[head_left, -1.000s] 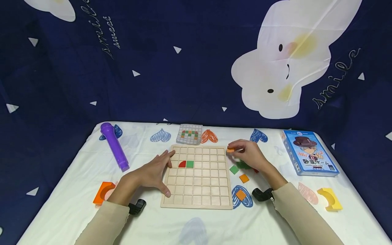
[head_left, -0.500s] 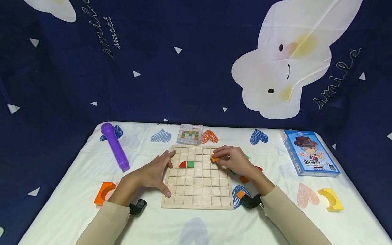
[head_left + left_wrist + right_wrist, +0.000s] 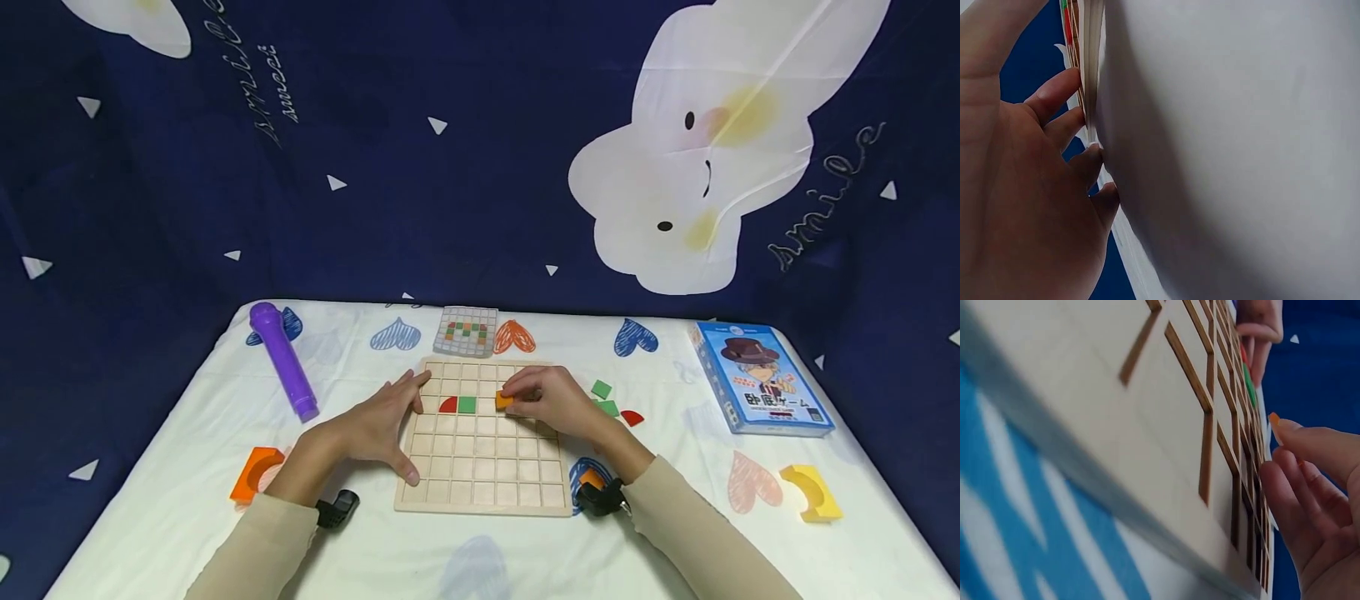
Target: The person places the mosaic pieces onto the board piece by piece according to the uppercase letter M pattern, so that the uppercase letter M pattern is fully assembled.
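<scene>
A wooden grid board (image 3: 480, 493) lies on the white cloth. Set in its cells, side by side, are a red quarter-circle tile (image 3: 447, 405) and a green square tile (image 3: 467, 405). Fingers spread, my left hand (image 3: 375, 427) touches the board's left edge; the left wrist view shows its fingertips along the board's side (image 3: 1090, 69). Between thumb and fingers my right hand (image 3: 558, 406) pinches an orange square tile (image 3: 503, 401) over the board, to the right of the green one. The right wrist view shows that orange tile (image 3: 1275, 425) tilted, at the thumb tip.
Behind the board lies a card (image 3: 465, 333) with a printed tile pattern. Loose green tiles (image 3: 602, 389), a red tile (image 3: 632, 417) and an orange tile (image 3: 592, 477) lie right. Around stand a purple toy microphone (image 3: 285, 362), orange block (image 3: 257, 473), yellow block (image 3: 813, 493) and blue box (image 3: 761, 379).
My right hand has carried the orange tile leftward from beside the board's upper right corner to over its cells, near the green tile. The left hand has stayed on the board's edge.
</scene>
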